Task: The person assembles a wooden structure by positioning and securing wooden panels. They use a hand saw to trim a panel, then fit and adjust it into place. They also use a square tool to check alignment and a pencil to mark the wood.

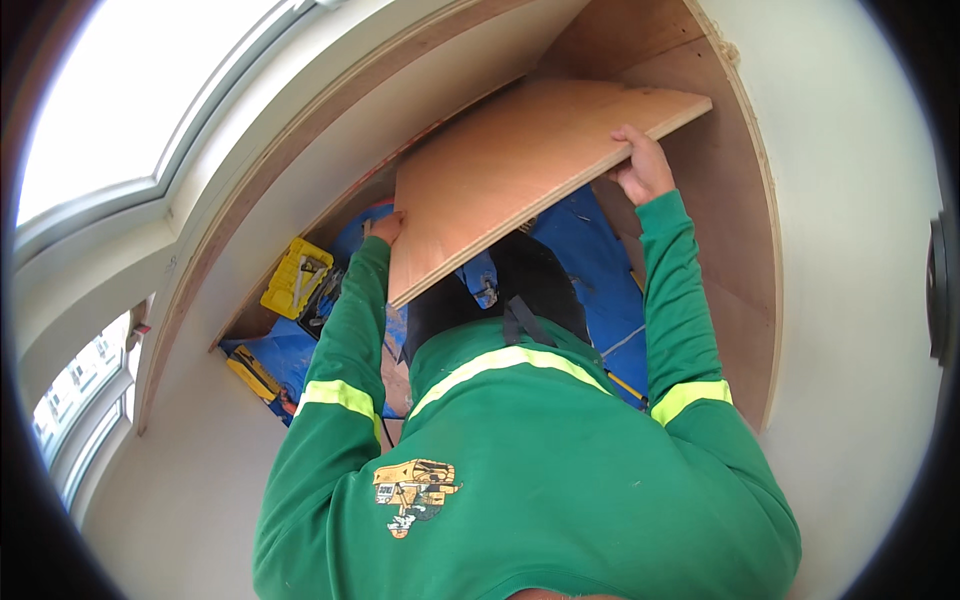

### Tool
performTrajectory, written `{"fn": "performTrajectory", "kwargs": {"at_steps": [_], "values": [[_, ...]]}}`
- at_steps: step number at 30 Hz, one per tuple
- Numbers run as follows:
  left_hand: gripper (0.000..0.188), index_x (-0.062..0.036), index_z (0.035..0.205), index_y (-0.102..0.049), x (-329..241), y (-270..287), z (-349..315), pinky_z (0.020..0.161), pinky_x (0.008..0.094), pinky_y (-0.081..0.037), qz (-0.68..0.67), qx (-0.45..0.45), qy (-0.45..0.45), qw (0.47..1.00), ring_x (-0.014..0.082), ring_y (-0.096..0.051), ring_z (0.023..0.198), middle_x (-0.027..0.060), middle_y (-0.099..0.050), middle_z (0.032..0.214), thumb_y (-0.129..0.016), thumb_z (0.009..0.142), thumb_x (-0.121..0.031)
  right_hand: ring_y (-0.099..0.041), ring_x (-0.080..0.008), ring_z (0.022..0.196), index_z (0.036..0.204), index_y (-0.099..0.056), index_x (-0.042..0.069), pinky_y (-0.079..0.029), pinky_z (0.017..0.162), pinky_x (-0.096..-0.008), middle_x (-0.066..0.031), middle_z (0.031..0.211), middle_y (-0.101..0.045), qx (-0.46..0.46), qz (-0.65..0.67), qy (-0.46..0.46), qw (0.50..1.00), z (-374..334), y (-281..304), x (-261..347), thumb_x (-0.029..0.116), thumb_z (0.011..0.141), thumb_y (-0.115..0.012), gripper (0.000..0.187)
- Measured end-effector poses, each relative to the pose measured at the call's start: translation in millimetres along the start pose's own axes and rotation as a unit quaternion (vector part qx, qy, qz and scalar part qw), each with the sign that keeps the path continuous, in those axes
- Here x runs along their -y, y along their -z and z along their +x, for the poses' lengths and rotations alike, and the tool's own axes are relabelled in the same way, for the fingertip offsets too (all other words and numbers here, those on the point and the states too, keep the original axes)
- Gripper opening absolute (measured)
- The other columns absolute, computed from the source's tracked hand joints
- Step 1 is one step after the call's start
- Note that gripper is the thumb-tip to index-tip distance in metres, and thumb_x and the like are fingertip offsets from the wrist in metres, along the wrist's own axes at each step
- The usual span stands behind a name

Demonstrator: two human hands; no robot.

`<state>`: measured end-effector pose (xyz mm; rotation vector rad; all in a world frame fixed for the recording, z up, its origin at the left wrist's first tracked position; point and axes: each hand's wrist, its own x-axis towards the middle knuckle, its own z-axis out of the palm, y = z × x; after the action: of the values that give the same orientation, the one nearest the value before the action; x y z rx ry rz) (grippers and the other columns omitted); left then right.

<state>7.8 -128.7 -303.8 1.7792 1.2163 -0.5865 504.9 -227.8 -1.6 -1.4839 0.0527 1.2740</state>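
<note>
A person in a green hi-vis sweatshirt (520, 470) lifts a plywood panel (520, 170) overhead inside a wood-lined alcove (740, 250). Right hand (642, 165) has its fingers curled over the far edge; left hand (385, 228) braces the near edge, grip mostly hidden. Panel looks stiff, fairly heavy, awkward; best held at 2 opposite edges. Yellow tool case (295, 275) sits below on a blue sheet (600, 260).

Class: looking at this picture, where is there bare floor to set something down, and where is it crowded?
Bare blue sheet lies between the plywood board and the wooden side wall. Crowded at the left: a yellow case and tools.
</note>
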Motion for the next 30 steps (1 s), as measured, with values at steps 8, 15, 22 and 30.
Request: {"fn": "performTrajectory", "kwargs": {"at_steps": [8, 15, 22, 30], "values": [[0.051, -0.006, 0.141, -0.066, -30.7, -79.3, -42.1, 0.106, 0.0415, -0.051, -0.297, 0.029, 0.21, 0.931, 0.0358, -0.069, 0.122, 0.0258, -0.07, 0.136, -0.046, 0.11, -0.041, -0.065, -0.0325, 0.118, 0.124, -0.057, 0.002, -0.057, 0.093, -0.0604, -0.0165, 0.127, -0.062, -0.041, 0.0, -0.041, 0.998, -52.0, 48.6, -22.8, 0.013, 0.095, -0.063, 0.032], [0.052, -0.008, 0.145, -0.063, -69.7, -88.6, -91.2, 0.11, 0.0456, -0.049, -0.243, 0.079, 0.184, 0.949, 0.0414, -0.067, 0.126, 0.0261, -0.067, 0.139, -0.041, 0.111, -0.041, -0.068, -0.0306, 0.108, 0.116, -0.059, 0.001, -0.058, 0.085, -0.053, -0.0143, 0.121, -0.063, -0.087, -0.047, -0.037, 0.994, -77.2, 58.7, 2.9, 0.015, 0.095, -0.063, 0.025], [0.048, -0.0099, 0.141, -0.065, -70.5, -66.5, -125.6, 0.109, 0.0489, -0.051, -0.105, 0.048, 0.067, 0.991, 0.0462, -0.067, 0.124, 0.0277, -0.068, 0.136, -0.042, 0.111, -0.038, -0.071, -0.0262, 0.099, 0.113, -0.061, 0.003, -0.059, 0.076, -0.0455, -0.0107, 0.111, -0.066, -0.099, -0.042, -0.014, 0.994, -109.4, 48.5, 10.1, 0.016, 0.096, -0.064, 0.022], [0.047, -0.011, 0.14, -0.067, -39.4, -20.0, -75.5, 0.106, 0.0524, -0.052, -0.1, 0.018, 0.051, 0.994, 0.0471, -0.068, 0.121, 0.0265, -0.069, 0.134, -0.041, 0.112, -0.037, -0.069, -0.0267, 0.105, 0.116, -0.061, 0.003, -0.059, 0.08, -0.0491, -0.0115, 0.115, -0.065, -0.056, -0.035, 0.014, 0.998, -72.8, 11.5, 19.5, 0.017, 0.096, -0.064, 0.024]]}}
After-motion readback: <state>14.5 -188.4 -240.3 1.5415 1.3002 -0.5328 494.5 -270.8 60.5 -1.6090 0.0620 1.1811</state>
